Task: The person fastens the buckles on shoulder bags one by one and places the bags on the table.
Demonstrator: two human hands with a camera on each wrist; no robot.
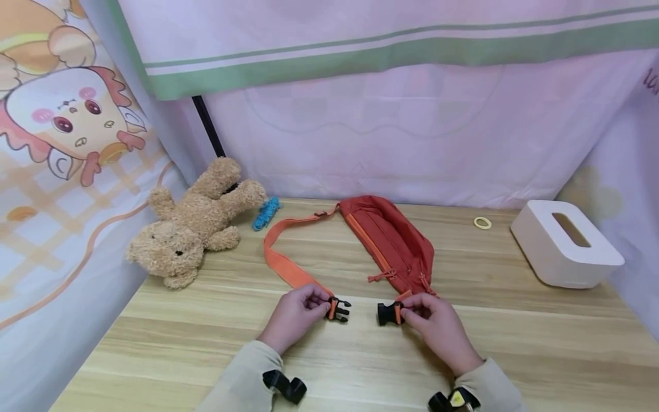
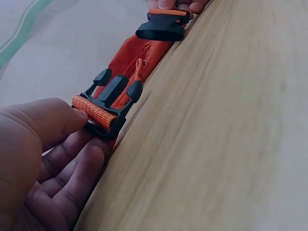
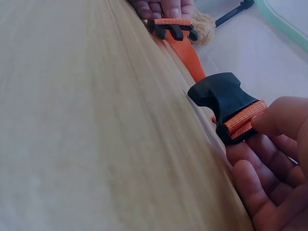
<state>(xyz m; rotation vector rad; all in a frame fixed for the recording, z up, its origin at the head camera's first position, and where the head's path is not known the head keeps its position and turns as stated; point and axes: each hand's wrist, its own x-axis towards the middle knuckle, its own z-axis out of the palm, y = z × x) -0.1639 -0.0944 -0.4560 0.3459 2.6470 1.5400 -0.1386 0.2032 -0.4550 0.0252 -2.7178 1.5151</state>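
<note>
Head view overhead; wrist views close, opposed.

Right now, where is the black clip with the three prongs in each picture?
Head view: the pronged clip sits low in the middle, pinched by the left hand.
Left wrist view: left of centre, at the thumb.
Right wrist view: top centre, far away.
Shared landmark: the orange strap threaded through it.

On the bench (image 1: 515, 343): waist bag (image 1: 391, 240) at centre, its strap (image 1: 283, 257) looping left; pronged buckle half (image 1: 338, 309) and socket half (image 1: 388, 313) apart at the near edge; stuffed bear (image 1: 195, 223) far left; tissue box (image 1: 563, 243) far right, small ring (image 1: 482, 223) just left of it
</note>
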